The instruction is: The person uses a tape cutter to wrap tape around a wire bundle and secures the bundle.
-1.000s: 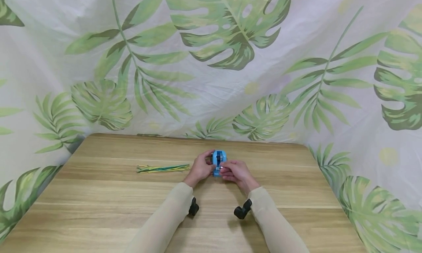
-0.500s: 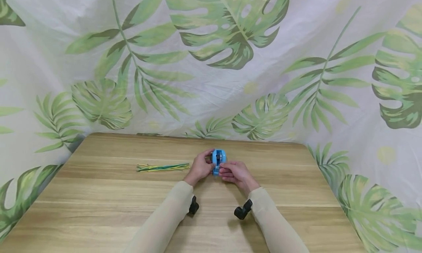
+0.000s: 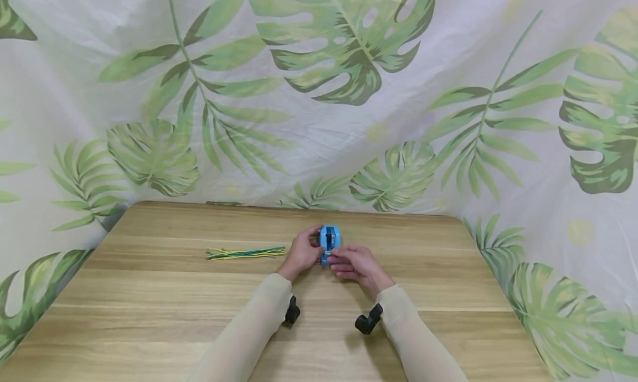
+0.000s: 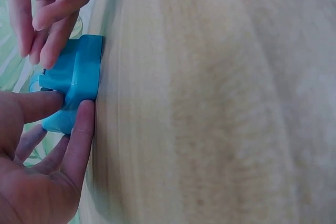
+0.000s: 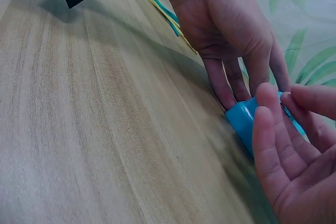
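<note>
A blue tape dispenser (image 3: 329, 237) stands upright near the table's back edge, a dark part in its slot. The left hand (image 3: 302, 253) grips it from the left; in the left wrist view its thumb and fingers hold either side of the blue body (image 4: 84, 74). At the dispenser's near end is the right hand (image 3: 363, 264), thumb and index tips close together, other fingers loosely bent. In the right wrist view, these tips of the right hand (image 5: 299, 156) meet over the blue body (image 5: 243, 121); whether anything thin lies between them is not visible.
Left of the hands, a bundle of green and yellow strands (image 3: 245, 253) lies on the wooden table (image 3: 164, 293). Behind the table hangs a leaf-patterned cloth (image 3: 319, 138). Black wrist devices (image 3: 369, 319) sit by both cuffs.
The right hand's fingers have shifted slightly towards the near end of the dispenser. The left hand keeps its grip, and the strands have not moved.
</note>
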`<state>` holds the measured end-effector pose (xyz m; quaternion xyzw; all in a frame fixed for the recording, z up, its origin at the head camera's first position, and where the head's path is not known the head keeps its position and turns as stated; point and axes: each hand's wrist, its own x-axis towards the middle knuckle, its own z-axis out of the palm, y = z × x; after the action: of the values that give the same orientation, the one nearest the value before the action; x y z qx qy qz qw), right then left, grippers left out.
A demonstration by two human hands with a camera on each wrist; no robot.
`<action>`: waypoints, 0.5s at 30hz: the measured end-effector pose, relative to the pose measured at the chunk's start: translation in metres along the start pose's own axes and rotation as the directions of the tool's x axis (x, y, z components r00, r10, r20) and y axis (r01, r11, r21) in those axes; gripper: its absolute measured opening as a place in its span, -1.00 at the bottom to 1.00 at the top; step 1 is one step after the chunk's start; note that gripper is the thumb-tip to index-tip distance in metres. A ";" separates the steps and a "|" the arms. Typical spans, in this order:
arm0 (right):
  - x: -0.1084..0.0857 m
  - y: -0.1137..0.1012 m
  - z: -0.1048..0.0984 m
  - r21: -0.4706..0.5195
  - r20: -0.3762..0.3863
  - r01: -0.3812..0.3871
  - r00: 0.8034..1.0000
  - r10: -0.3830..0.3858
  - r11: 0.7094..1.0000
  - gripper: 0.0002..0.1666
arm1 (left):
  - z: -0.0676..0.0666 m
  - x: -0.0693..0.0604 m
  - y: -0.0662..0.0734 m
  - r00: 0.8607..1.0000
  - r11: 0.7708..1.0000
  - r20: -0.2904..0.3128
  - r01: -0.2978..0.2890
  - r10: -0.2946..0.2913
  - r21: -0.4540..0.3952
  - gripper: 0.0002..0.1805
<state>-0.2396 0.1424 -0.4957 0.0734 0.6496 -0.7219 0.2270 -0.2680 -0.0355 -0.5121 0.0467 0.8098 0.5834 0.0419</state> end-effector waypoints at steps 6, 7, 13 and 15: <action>-0.002 0.000 0.000 0.007 0.004 -0.002 1.000 0.002 1.000 -0.73 | 0.000 -0.002 0.000 1.000 1.000 0.004 -0.001 0.001 0.003 -0.30; -0.003 0.000 0.000 0.006 0.001 0.000 1.000 0.000 1.000 -0.74 | -0.001 -0.002 0.000 1.000 1.000 0.004 -0.001 0.001 0.002 -0.30; -0.002 0.002 0.002 0.029 -0.015 0.014 1.000 -0.014 0.999 -0.82 | -0.001 -0.001 0.000 1.000 1.000 -0.003 -0.002 0.002 0.009 -0.30; -0.002 0.004 0.002 0.036 -0.021 0.015 1.000 -0.014 0.999 -0.85 | -0.001 0.000 0.000 1.000 1.000 -0.004 -0.001 0.001 0.013 -0.30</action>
<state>-0.2360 0.1409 -0.4979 0.0802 0.6393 -0.7344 0.2134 -0.2679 -0.0362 -0.5123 0.0461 0.8135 0.5784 0.0397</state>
